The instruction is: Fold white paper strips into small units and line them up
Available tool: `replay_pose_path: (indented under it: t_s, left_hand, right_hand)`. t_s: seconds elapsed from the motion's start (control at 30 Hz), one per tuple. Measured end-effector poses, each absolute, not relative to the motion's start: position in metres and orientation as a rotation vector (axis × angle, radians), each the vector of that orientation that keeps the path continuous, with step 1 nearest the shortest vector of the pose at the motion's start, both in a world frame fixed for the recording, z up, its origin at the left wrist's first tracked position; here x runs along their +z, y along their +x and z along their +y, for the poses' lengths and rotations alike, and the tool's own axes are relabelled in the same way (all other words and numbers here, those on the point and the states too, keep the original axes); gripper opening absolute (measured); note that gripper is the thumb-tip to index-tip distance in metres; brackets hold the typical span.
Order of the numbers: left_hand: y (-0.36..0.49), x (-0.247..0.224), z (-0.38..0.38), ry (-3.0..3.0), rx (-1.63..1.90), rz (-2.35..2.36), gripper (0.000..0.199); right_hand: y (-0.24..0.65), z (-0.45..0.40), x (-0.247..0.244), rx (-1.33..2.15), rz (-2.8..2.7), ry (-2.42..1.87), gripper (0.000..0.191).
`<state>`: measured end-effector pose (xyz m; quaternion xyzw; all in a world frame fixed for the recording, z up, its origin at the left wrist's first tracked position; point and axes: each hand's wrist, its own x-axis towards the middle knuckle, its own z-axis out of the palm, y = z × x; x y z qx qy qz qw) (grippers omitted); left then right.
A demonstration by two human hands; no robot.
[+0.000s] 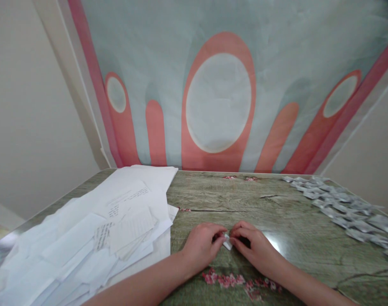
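Observation:
Between my two hands is a small folded piece of white paper [227,242], just above or on the table. My left hand [204,243] pinches its left side between thumb and fingers. The fingers of my right hand [251,244] are closed on its right side. Parts of the paper are hidden behind my fingertips. Left of my hands lies a large, uneven pile of white paper sheets [76,238], some with printed text. Along the right side of the table, small folded paper pieces [337,202] lie in rows.
The table [209,193] has a green-grey wood-grain top with pink flower prints. Behind its far edge hangs a backdrop [168,51] with red rounded shapes and white ovals. A pale wall [31,97] stands at the left.

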<state>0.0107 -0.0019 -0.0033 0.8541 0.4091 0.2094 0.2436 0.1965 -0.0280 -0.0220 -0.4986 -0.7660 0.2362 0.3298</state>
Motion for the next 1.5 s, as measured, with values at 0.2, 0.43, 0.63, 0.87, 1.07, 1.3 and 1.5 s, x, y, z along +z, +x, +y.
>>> replay_pose_path:
  t_s: [0.2,0.43,0.63,0.87,1.07,1.3,1.5]
  left_hand:
    - [0.015,-0.001,-0.003,2.353,0.544,1.178,0.018]
    - [0.015,-0.005,0.001,2.296,0.567,1.195,0.014]
    - [0.015,-0.007,0.002,2.285,0.562,1.192,0.012]
    - [0.015,-0.007,0.001,2.281,0.587,1.194,0.010]
    - [0.016,-0.007,0.001,2.301,0.583,1.207,0.010]
    - [0.016,-0.006,0.001,2.350,0.552,1.210,0.009]
    - [0.015,-0.004,0.001,2.446,0.557,1.175,0.008]
  right_hand:
    - [0.195,-0.027,-0.020,0.578,-2.008,-1.338,0.011]
    - [0.194,-0.026,-0.026,0.546,-1.982,-1.416,0.007]
    - [0.193,-0.026,-0.026,0.511,-2.002,-1.368,0.007]
    - [0.193,-0.027,-0.025,0.495,-2.022,-1.339,0.010]
    - [0.193,-0.029,-0.026,0.419,-2.056,-1.338,0.011]
    - [0.196,-0.038,-0.027,0.057,-2.314,-1.233,0.027]
    - [0.193,-0.040,-0.025,-0.050,-2.412,-1.252,0.024]
